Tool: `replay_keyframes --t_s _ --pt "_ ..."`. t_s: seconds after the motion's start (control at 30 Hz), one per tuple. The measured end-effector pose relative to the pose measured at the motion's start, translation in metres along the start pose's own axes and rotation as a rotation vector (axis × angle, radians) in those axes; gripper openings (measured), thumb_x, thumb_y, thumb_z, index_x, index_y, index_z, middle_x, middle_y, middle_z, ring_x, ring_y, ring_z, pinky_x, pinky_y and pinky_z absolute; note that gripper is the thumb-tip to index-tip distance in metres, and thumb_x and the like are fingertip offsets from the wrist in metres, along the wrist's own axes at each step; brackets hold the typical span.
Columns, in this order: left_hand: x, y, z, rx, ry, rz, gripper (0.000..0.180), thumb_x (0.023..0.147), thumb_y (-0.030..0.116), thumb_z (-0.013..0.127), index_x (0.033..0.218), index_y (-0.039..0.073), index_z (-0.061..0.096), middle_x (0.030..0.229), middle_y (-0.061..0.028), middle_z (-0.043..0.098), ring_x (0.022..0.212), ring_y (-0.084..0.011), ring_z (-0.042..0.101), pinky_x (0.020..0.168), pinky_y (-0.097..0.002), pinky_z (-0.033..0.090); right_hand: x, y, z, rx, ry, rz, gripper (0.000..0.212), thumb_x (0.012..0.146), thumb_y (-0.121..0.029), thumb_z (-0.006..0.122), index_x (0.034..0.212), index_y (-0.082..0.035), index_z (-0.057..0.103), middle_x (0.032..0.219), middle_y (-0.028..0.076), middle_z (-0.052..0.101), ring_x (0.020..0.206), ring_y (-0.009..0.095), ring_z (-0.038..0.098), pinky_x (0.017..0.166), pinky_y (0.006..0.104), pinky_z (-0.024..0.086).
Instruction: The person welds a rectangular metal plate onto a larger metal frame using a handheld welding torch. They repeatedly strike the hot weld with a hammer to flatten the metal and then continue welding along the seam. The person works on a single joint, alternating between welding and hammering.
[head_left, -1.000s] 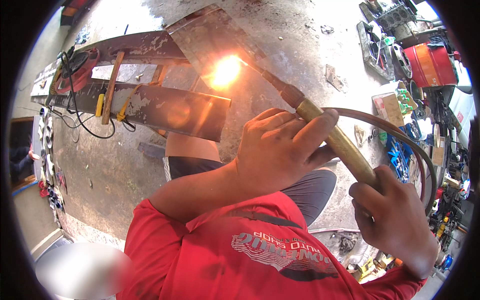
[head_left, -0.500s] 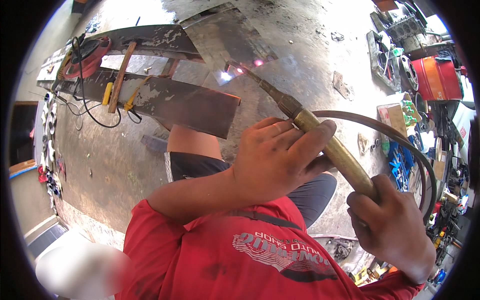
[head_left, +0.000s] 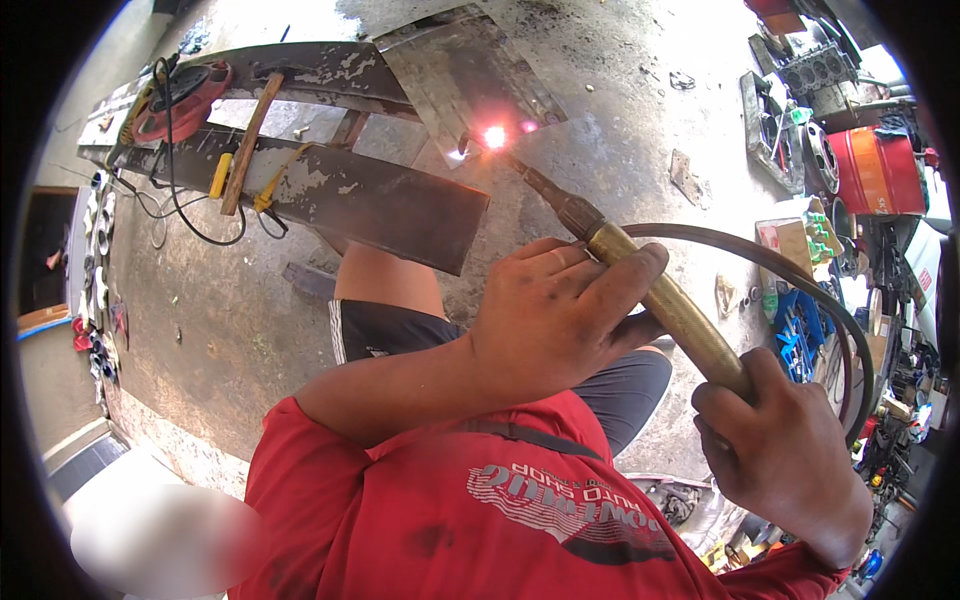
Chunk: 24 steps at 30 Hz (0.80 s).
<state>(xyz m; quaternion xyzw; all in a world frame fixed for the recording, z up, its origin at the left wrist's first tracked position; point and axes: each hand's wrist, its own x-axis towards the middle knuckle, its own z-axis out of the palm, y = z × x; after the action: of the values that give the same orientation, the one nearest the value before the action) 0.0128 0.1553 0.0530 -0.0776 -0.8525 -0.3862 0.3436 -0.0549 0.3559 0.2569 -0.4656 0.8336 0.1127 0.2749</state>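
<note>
Both hands hold a welding torch (head_left: 660, 295) with a brass handle and a dark neck. My left hand (head_left: 560, 320) wraps the front of the handle, its arm crossing from the left over my red shirt. The rear of the handle sits in my right hand (head_left: 790, 465) at the lower right. The torch tip (head_left: 492, 140) touches the near edge of a grey steel plate (head_left: 460, 70), where a small pink-white glow shows. A dark hose (head_left: 810, 290) loops from the handle's rear out to the right.
Rusty steel beams (head_left: 380, 205) lie on the concrete floor ahead of my bent knee. On them rest a red angle grinder (head_left: 180, 95), a wooden-handled hammer (head_left: 250, 140) and a yellow-handled tool (head_left: 220, 175). A red container (head_left: 880, 170), engine parts and clutter crowd the right side.
The large bright flare at the torch tip has shrunk to a small pink glow. Both hands keep their grip on the torch.
</note>
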Motion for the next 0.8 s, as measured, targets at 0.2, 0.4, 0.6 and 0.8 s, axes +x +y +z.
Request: replay_keyframes --t_s 0.2,0.4,0.6,0.8 --pt "-0.0001 0.0006 -0.0023 0.007 0.009 0.016 0.077 0.073 0.028 0.103 0.138 0.001 0.073 0.106 -0.0055 0.083 0.075 -0.0192 0.076 0.07 -0.0357 0.062 0.0 -0.0001 -0.0013 0.015 0.001 -0.026 0.017 0.09 -0.017 0.08 0.104 -0.011 0.071 0.088 0.014 0.058 0.075 0.031 0.068 0.058 0.0479 0.059" --pt "0.0004 0.0002 -0.0007 -0.014 0.037 0.031 0.077 0.073 0.029 0.104 0.138 0.001 0.073 0.105 -0.0054 0.083 0.074 -0.0189 0.075 0.069 -0.0353 0.062 -0.0009 -0.0017 -0.0024 0.033 0.003 -0.025 0.021 0.09 -0.018 0.086 0.105 -0.012 0.073 0.091 0.013 0.06 0.075 0.031 0.068 0.06 0.0478 0.057" --pt "0.001 0.001 -0.0031 -0.005 0.022 0.019 0.078 0.073 0.03 0.104 0.139 0.002 0.073 0.1 -0.0037 0.081 0.074 -0.0188 0.074 0.068 -0.0352 0.06 0.0009 -0.0018 0.0004 0.022 0.036 -0.039 0.019 0.092 -0.02 0.084 0.105 -0.011 0.072 0.088 0.011 0.061 0.076 0.029 0.069 0.057 0.0464 0.059" --pt "-0.001 -0.0003 -0.0012 -0.006 0.036 0.029 0.079 0.073 0.03 0.104 0.141 0.002 0.072 0.1 -0.0034 0.081 0.074 -0.0187 0.074 0.068 -0.0351 0.06 0.0007 -0.0028 -0.0021 0.016 0.034 -0.036 0.017 0.094 -0.019 0.081 0.104 -0.011 0.071 0.084 0.01 0.061 0.077 0.028 0.068 0.054 0.046 0.059"
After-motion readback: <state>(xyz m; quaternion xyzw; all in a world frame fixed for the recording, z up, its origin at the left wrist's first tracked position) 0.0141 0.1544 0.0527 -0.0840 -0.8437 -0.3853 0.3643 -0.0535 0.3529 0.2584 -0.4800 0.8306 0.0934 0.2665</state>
